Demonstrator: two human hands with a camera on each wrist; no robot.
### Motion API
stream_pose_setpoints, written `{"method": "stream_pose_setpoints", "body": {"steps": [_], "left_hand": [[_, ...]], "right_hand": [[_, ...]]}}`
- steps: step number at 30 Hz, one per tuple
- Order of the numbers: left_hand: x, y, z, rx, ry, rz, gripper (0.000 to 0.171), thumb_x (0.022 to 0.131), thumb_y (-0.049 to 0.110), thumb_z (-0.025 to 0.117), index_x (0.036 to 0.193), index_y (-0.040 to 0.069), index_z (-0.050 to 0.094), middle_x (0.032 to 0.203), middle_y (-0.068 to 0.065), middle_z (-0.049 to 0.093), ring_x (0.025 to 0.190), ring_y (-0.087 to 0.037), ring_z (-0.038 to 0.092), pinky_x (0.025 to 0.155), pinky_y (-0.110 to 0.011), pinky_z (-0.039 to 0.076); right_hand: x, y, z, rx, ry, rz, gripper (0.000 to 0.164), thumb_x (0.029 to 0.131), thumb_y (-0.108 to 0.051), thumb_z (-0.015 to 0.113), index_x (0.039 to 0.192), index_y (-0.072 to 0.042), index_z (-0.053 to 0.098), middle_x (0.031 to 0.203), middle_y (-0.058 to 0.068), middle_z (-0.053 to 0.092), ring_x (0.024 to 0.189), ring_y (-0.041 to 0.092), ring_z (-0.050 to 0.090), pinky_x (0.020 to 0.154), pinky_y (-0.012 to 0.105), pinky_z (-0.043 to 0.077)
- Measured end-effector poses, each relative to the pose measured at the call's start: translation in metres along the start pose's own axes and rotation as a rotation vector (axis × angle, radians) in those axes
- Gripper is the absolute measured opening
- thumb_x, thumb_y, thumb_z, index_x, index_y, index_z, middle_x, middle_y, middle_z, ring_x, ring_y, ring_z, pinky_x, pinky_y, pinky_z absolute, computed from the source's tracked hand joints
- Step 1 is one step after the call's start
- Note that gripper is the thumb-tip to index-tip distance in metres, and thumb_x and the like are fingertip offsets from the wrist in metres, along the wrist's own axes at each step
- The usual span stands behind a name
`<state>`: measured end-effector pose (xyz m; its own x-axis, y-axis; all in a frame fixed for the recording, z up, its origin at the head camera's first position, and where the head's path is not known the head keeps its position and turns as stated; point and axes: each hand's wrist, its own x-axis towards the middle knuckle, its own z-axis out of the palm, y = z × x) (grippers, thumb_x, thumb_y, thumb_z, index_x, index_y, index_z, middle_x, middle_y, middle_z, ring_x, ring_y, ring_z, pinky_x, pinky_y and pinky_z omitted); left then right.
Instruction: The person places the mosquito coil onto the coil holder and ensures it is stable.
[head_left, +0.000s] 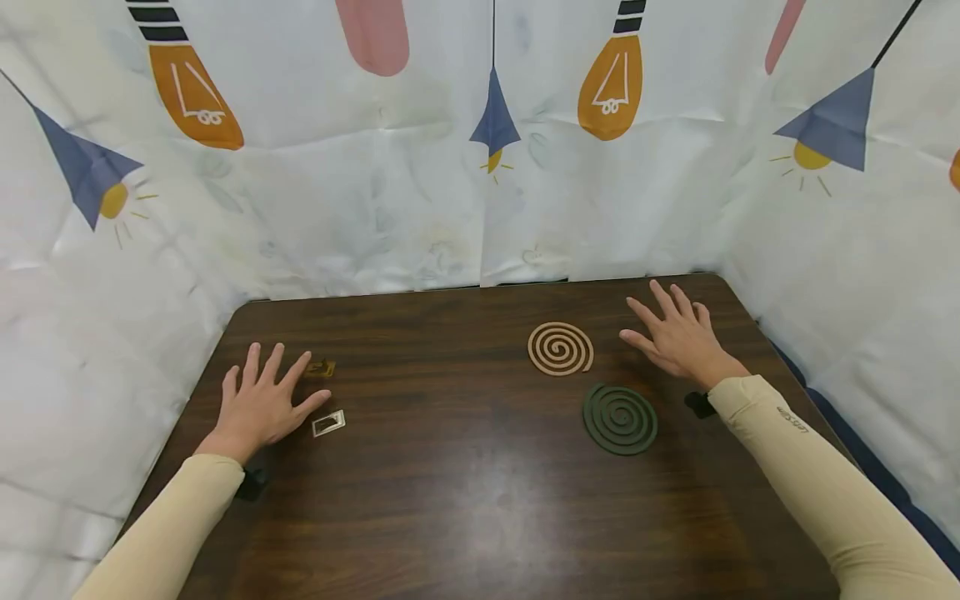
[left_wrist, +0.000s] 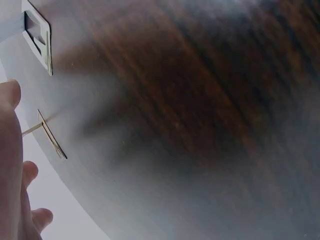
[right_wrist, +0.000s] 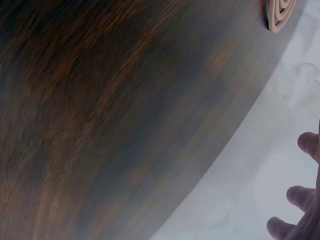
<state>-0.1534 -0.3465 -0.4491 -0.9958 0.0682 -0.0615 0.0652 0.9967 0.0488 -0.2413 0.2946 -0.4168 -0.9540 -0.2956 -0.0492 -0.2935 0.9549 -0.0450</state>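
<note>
My left hand point(head_left: 258, 407) is spread with its fingers apart over the left of the table and holds nothing. Close to its fingertips lies a small gold metal coil stand point(head_left: 321, 368); a thin prong rises from this gold stand point(left_wrist: 51, 135) in the left wrist view. By the thumb is a silver rectangular coil stand point(head_left: 328, 423). On the right, my right hand point(head_left: 681, 340) hovers with fingers extended, also holding nothing. To its left lie a tan spiral mosquito coil point(head_left: 560, 348) and, nearer me, a dark green mosquito coil point(head_left: 620, 419), apart from each other.
The dark brown wooden table point(head_left: 450, 492) has rounded far corners. White curtains point(head_left: 420, 200) printed with lamps and bulbs hang behind it and along both sides. A strip of dark blue cloth point(head_left: 862, 454) shows past the right edge.
</note>
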Motion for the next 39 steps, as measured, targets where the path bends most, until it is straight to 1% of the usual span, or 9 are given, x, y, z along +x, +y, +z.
{"method": "stream_pose_setpoints", "body": {"steps": [5,12,19,27,30,36,39], "left_hand": [[0.002,0.002,0.001,0.005,-0.030,-0.008,0.093,0.097,0.078,0.041,0.165,0.017,0.026,0.169,-0.032,0.014,0.157,-0.059,0.000,0.118,-0.079,0.007],[-0.002,0.002,0.010,-0.007,-0.082,-0.021,0.095,0.096,0.080,0.040,0.165,0.016,0.026,0.169,-0.034,0.013,0.156,-0.060,-0.001,0.117,-0.079,0.007],[-0.002,0.002,0.013,-0.020,-0.111,-0.019,0.096,0.096,0.081,0.039,0.165,0.016,0.025,0.169,-0.034,0.012,0.155,-0.060,-0.002,0.117,-0.079,0.005],[-0.002,0.004,0.009,-0.041,-0.124,-0.028,0.094,0.097,0.079,0.039,0.165,0.016,0.024,0.168,-0.034,0.012,0.155,-0.061,-0.002,0.116,-0.080,0.005],[-0.002,0.005,0.007,-0.045,-0.127,-0.029,0.094,0.097,0.079,0.039,0.166,0.016,0.024,0.168,-0.035,0.012,0.155,-0.061,-0.002,0.116,-0.080,0.005],[-0.003,0.005,0.009,-0.045,-0.133,-0.030,0.095,0.098,0.079,0.038,0.166,0.015,0.023,0.167,-0.035,0.013,0.154,-0.062,-0.002,0.115,-0.080,0.007],[-0.003,0.006,0.011,-0.047,-0.138,-0.032,0.098,0.096,0.081,0.039,0.166,0.014,0.023,0.167,-0.035,0.014,0.154,-0.061,0.000,0.114,-0.080,0.008]], "right_hand": [[0.003,-0.002,0.003,0.027,0.016,-0.004,0.074,0.107,-0.065,0.033,0.167,-0.022,0.023,0.174,0.024,0.005,0.157,0.053,0.010,0.115,0.076,0.020],[0.003,-0.010,0.015,0.058,0.020,-0.011,0.073,0.108,-0.064,0.032,0.166,-0.021,0.023,0.172,0.026,0.010,0.154,0.054,0.019,0.112,0.077,0.026],[0.006,-0.016,0.025,0.129,0.015,-0.004,0.074,0.107,-0.065,0.032,0.167,-0.022,0.022,0.172,0.026,0.010,0.152,0.056,0.022,0.112,0.078,0.024],[0.016,-0.023,0.029,0.153,-0.001,-0.014,0.073,0.107,-0.065,0.031,0.167,-0.024,0.020,0.173,0.024,0.009,0.152,0.056,0.023,0.114,0.078,0.023],[0.018,-0.026,0.030,0.165,-0.009,-0.020,0.072,0.108,-0.063,0.032,0.167,-0.023,0.019,0.173,0.025,0.009,0.152,0.056,0.023,0.114,0.079,0.023],[0.020,-0.034,0.031,0.214,-0.010,-0.029,0.071,0.109,-0.061,0.033,0.167,-0.022,0.021,0.172,0.025,0.012,0.152,0.056,0.024,0.113,0.079,0.025],[0.021,-0.038,0.031,0.248,-0.014,-0.031,0.072,0.109,-0.061,0.034,0.167,-0.021,0.022,0.172,0.025,0.012,0.152,0.057,0.024,0.114,0.078,0.025]]}}
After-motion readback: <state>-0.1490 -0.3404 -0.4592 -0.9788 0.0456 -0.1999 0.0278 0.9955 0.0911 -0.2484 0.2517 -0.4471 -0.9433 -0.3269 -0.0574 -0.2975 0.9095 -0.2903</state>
